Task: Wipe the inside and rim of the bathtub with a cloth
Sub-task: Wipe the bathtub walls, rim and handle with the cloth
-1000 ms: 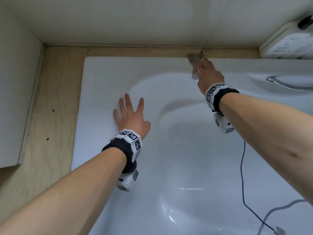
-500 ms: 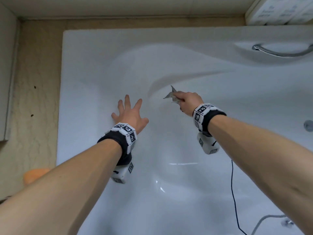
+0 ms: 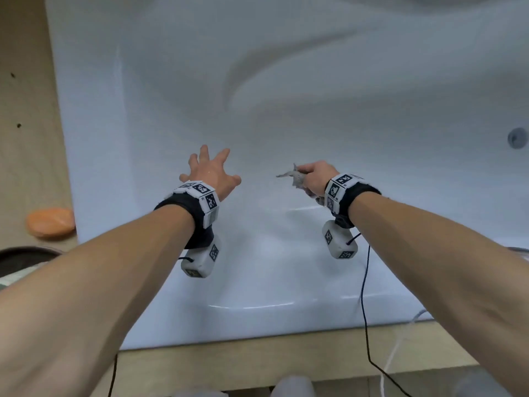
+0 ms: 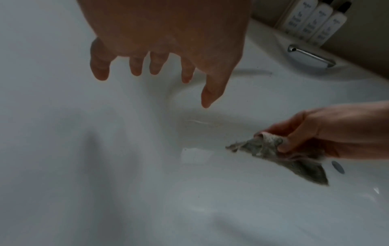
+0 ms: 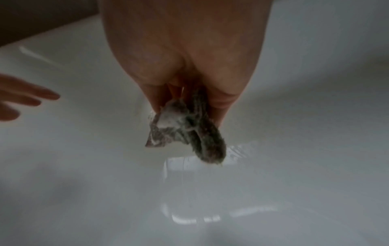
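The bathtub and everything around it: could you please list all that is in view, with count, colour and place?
bathtub: one, white, fills most of the head view
cloth: one, grey, crumpled, held over the tub's inside
grab handle: one, chrome, on the far rim
bottles: three, white, on the ledge behind the handle
round fitting: one, grey, on the tub wall at right
soap-like lump: one, orange, on the beige ledge at left
cable: one, dark, hanging from the right wrist
wrist bands: two, black and white
left hand: fingers spread, holding nothing
right hand: gripping the cloth
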`<state>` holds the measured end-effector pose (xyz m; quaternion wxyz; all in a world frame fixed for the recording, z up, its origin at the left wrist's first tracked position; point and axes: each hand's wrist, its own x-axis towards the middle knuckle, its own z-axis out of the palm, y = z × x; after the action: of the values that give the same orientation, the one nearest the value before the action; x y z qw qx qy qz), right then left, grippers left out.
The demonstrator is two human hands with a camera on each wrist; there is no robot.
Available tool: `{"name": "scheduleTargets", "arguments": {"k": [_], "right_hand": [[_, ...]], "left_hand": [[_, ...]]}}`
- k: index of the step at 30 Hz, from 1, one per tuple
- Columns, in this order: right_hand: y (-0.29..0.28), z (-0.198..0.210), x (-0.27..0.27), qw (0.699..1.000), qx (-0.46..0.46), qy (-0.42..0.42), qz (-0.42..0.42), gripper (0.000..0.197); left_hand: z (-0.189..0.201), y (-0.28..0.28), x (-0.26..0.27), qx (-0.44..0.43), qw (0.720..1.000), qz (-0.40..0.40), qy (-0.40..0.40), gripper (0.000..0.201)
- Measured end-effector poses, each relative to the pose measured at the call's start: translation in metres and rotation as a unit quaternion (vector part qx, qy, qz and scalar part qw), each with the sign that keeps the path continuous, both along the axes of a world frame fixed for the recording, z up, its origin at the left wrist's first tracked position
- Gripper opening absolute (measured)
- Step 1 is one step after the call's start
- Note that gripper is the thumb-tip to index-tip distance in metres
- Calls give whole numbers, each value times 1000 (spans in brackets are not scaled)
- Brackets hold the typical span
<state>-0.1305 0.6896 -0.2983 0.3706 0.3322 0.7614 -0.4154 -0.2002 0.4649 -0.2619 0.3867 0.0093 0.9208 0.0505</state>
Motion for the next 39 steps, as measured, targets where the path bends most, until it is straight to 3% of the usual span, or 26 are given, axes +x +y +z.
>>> {"name": "scheduleTargets", "arguments": {"k": [7, 13, 16, 19, 23, 28, 30, 33, 34, 39], "right_hand": [[1, -13, 57, 983, -22, -120, 141, 33], [9, -54, 72, 955, 50, -182, 228, 36], [10, -85, 70, 963, 54, -165, 207, 36], [5, -108, 55, 960, 68, -176, 205, 24], [6, -119, 31, 950, 88, -178, 241, 43], [17, -153, 29, 956, 133, -166, 203, 55], [15, -154, 31, 951, 143, -171, 214, 46], [10, -153, 34, 925, 144, -211, 282, 9], [9, -155, 34, 921, 144, -205, 298, 11], [-5, -158, 32, 873, 136, -224, 411, 63]], "left_hand": [[-15, 5, 30, -6, 998, -3, -57, 67], [-51, -6, 40, -10, 994, 46, -95, 63], [-72, -10, 43, 7, 991, 60, -117, 63], [-94, -8, 42, 27, 989, 63, -128, 60], [-114, -1, 38, 48, 986, 72, -143, 57], [-128, 4, 28, 65, 983, 91, -146, 55], [-131, 3, 27, 68, 983, 93, -146, 54], [-132, 3, 28, 69, 982, 91, -148, 52], [-131, 3, 28, 69, 983, 90, -147, 52], [-132, 2, 26, 73, 983, 85, -147, 52]]}}
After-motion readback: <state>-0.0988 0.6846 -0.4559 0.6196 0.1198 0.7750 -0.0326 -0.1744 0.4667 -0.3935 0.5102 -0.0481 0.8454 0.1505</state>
